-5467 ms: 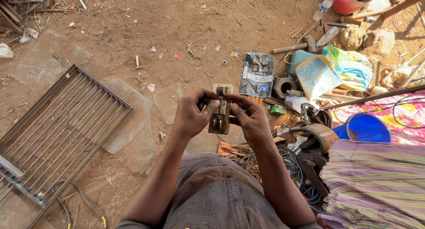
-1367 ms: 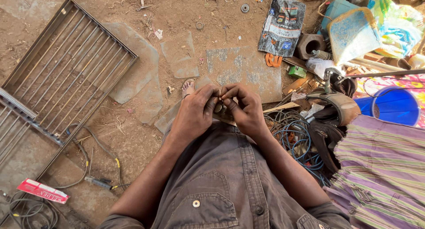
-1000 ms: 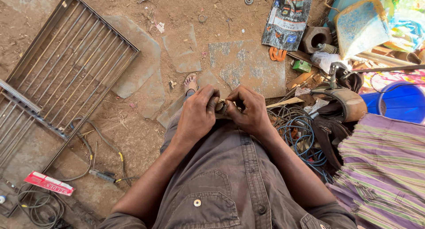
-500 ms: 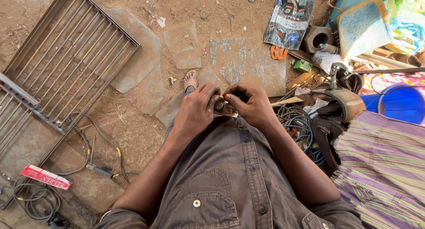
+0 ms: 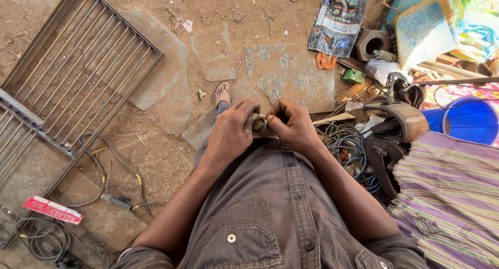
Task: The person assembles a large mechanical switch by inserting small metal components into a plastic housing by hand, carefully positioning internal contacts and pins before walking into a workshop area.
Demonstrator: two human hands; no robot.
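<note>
My left hand (image 5: pixel 231 133) and my right hand (image 5: pixel 292 126) meet in front of my grey shirt, both closed around a small brass-coloured metal part (image 5: pixel 259 124). Only a bit of the part shows between my fingers; its shape is hard to tell. My sandalled foot (image 5: pixel 223 93) rests on the dirt just beyond my hands.
A metal bar grille (image 5: pixel 67 81) lies on the dirt at left, with cables (image 5: pixel 104 170) and a red flat pack (image 5: pixel 49 209) near it. A metal sheet (image 5: pixel 293 76), a dark bag (image 5: pixel 338 19), a blue bucket (image 5: pixel 462 124), coiled wire (image 5: pixel 345 146) and striped cloth (image 5: pixel 452 196) crowd the right.
My hands have come close to my body and the part is now almost hidden in my fingers. The view has tilted down, so the grille and clutter sit higher in the frame.
</note>
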